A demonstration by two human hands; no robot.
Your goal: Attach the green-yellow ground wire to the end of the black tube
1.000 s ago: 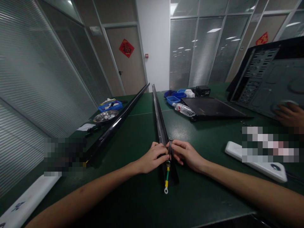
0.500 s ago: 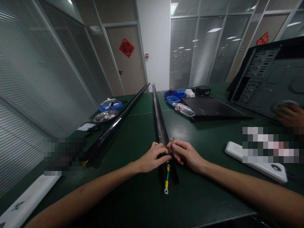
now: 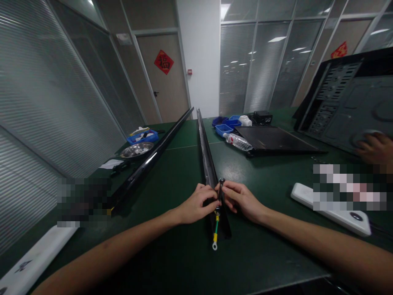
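A long black metal rail (image 3: 206, 155) runs away from me down the middle of the green table. Over its near end, my left hand (image 3: 199, 203) closes its thumb and fingers around the lower part of a small shiny wrench (image 3: 220, 189). From the other side, my right hand (image 3: 242, 201) pinches the same wrench near its upper, rounded head. Just below my fingers, a short green-and-yellow ground wire (image 3: 216, 225) hangs along the rail, its ring terminal (image 3: 215, 246) towards me. The fastener under the wrench is largely hidden by my fingers.
A second black rail (image 3: 153, 157) lies to the left, beside a metal dish (image 3: 137, 150) and a blue tray (image 3: 143, 137). Rightward are a plastic bottle (image 3: 238, 141), a dark panel (image 3: 276, 138), a white power bank (image 3: 331, 209), and another person's hand (image 3: 376, 149) at a metal case (image 3: 346, 104).
The wrench has turned slightly between my fingers, its upper head now showing rounder. Both my hands stay nearly in place. The other person's hand has shifted a little.
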